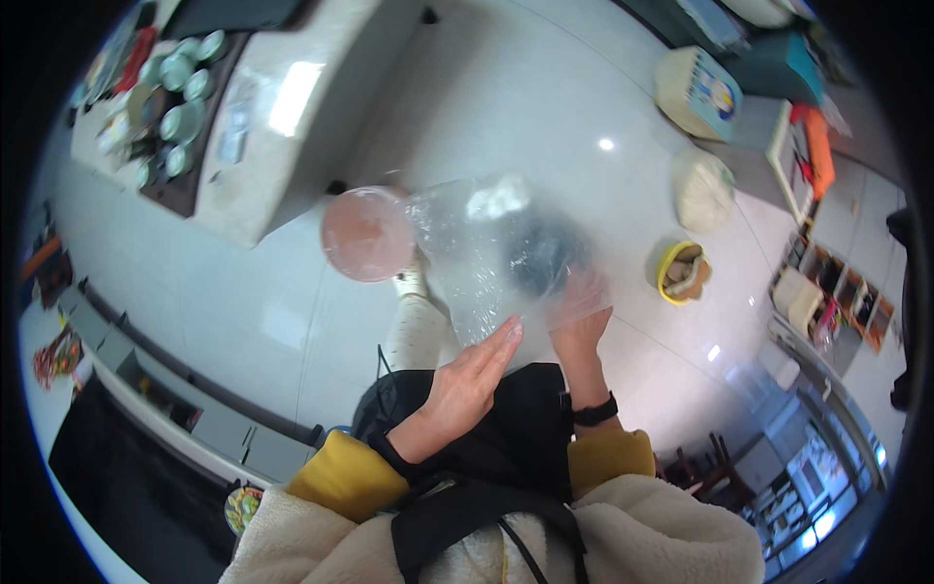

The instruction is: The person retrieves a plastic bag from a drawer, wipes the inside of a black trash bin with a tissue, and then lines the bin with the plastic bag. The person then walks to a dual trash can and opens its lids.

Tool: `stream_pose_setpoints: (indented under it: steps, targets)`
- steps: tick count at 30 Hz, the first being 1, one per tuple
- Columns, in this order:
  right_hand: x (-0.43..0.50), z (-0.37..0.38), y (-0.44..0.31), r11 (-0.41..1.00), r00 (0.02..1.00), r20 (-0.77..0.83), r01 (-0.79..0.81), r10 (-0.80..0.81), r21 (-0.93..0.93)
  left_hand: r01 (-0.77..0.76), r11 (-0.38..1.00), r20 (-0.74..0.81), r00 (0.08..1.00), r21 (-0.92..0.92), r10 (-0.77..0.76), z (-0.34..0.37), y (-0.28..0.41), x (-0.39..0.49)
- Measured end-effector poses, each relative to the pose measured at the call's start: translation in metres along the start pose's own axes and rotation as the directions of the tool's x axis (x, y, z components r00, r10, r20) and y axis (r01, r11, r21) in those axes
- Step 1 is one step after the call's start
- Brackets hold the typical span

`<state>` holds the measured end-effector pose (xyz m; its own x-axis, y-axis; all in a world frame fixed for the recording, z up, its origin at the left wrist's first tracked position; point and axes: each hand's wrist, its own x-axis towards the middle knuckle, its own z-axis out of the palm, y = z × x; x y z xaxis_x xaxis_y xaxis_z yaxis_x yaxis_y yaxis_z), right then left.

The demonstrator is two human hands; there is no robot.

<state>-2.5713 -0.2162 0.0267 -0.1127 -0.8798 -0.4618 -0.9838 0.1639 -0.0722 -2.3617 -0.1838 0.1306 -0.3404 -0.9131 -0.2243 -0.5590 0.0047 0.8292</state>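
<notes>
A large clear plastic bag [474,255] spreads out before me, its film catching the light. My right hand [580,314] is at the bag's near right part, its fingers behind or inside the film. My left hand [474,372] lies against the bag's near edge with fingers straight and together; whether it pinches the film is unclear. Behind the bag a dark round shape shows blurred through the plastic. A round pink stool or lid [368,233] stands to the left, touching or just beside the bag. Below it is a pale, speckled trouser leg or boot [414,332].
A counter [255,168] with several pale green bowls [182,120] stands at the upper left. On the floor to the right are a yellow-rimmed basket [664,274], a whitish bundle [704,191] and a cream box [693,91]. A long cabinet [211,431] runs at the lower left.
</notes>
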Motion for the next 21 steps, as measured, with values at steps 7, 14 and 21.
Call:
stream_pose_setpoints:
  steps: [7,14,21]
  targets:
    - [-0.072,-0.002,0.119,0.995,0.993,-0.121,0.001,-0.014,-0.104,-0.048,0.986,0.192,0.978,-0.158,0.079,0.096,0.049,0.019]
    - [-0.022,0.119,0.123,0.941,0.983,0.044,0.157,-0.178,0.299,-0.017,0.999,0.091,0.996,-0.043,0.021,0.145,0.004,0.030]
    - [0.071,0.230,0.068,0.849,0.933,0.337,-0.280,0.130,0.448,0.115,0.992,0.044,0.992,0.058,-0.117,0.138,-0.033,0.005]
